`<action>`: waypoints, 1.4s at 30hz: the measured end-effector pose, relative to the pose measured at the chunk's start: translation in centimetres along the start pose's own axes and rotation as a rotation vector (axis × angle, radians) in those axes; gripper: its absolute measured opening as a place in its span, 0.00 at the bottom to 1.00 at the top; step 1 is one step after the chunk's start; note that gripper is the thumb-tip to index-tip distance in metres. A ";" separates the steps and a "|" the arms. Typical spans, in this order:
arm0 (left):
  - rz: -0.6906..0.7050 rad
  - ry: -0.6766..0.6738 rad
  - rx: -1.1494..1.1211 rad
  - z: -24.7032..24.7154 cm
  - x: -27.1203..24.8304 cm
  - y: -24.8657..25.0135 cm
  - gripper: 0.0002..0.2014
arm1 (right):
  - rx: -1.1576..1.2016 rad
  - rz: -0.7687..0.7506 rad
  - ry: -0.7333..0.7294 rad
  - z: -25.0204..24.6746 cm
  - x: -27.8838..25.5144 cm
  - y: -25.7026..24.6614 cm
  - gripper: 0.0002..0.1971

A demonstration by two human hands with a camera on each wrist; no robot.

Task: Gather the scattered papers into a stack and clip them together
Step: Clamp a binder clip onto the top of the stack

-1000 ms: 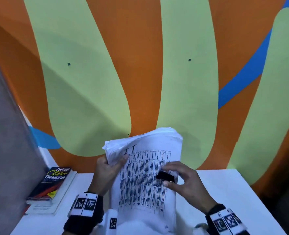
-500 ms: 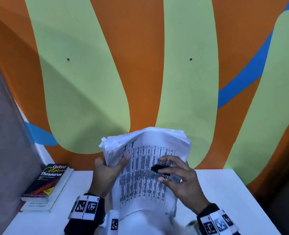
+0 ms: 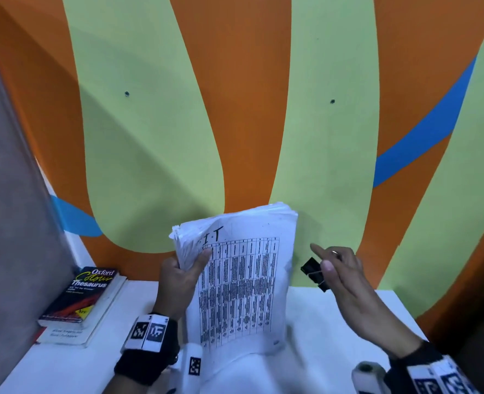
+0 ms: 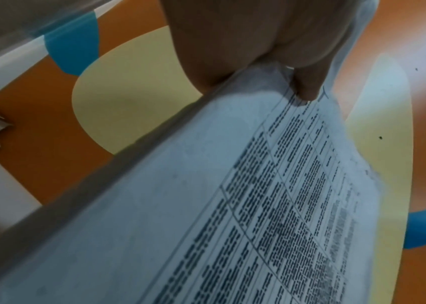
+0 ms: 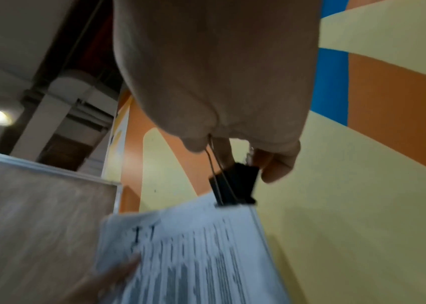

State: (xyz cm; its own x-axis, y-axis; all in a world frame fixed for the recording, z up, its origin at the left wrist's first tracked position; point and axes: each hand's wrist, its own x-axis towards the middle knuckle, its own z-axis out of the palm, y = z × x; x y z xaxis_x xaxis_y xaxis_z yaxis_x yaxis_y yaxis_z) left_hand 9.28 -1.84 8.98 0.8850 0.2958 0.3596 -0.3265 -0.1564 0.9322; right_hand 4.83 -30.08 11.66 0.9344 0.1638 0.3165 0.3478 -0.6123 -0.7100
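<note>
Wall (image 3: 155, 115) comes first: painted orange with broad pale green lobes and blue bands, it fills most of your head view and stands right behind the white table (image 3: 331, 331). A grey panel (image 3: 10, 223) closes off your left side.

On the table's left end, against that panel, lie stacked books (image 3: 76, 317), with a dark Oxford Colour Thesaurus (image 3: 84, 294) on top of a paler one.

Next in size is the stack of papers (image 3: 241, 282), which you hold raised and roughly upright above the table, in front of the wall. Its front sheet carries a printed grid of dark text with "I·T" handwritten above it. The sheets fan out unevenly at the upper left corner, so the edges are not flush there.

Your left hand (image 3: 178, 277) grips the stack at its upper left edge, with the thumb pressed on the front sheet and the fingers curled behind; the left wrist view shows that thumb (image 4: 308, 86) on the print.

Your right hand (image 3: 346, 277) sits to the right of the stack, apart from the paper in the head view. Its thumb and a finger pinch the wire handles of a black binder clip (image 3: 313, 273), while the forefinger points out straight. In the right wrist view the binder clip (image 5: 235, 187) hangs just over the stack's top right corner; whether it touches the paper, you cannot tell.
</note>
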 end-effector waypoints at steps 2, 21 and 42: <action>-0.003 -0.001 -0.012 0.2 0.2 -0.2 0.24 | -0.014 0.039 -0.119 -1.2 0.5 -1.2 0.14; 0.065 -0.228 -0.123 1.0 -0.7 1.3 0.11 | 0.332 -0.018 0.060 -5.3 5.4 -9.2 0.22; 0.175 -0.359 -0.195 1.8 -1.1 2.3 0.13 | -0.213 -0.282 -0.121 -3.8 8.1 -11.6 0.14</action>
State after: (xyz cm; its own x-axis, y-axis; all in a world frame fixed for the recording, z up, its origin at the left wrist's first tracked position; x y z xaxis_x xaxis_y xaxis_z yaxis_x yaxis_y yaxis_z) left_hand 8.17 -4.27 10.70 0.8589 -0.0705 0.5073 -0.5075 0.0164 0.8615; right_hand 8.06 -24.58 24.79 0.8108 0.4318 0.3952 0.5811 -0.6750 -0.4546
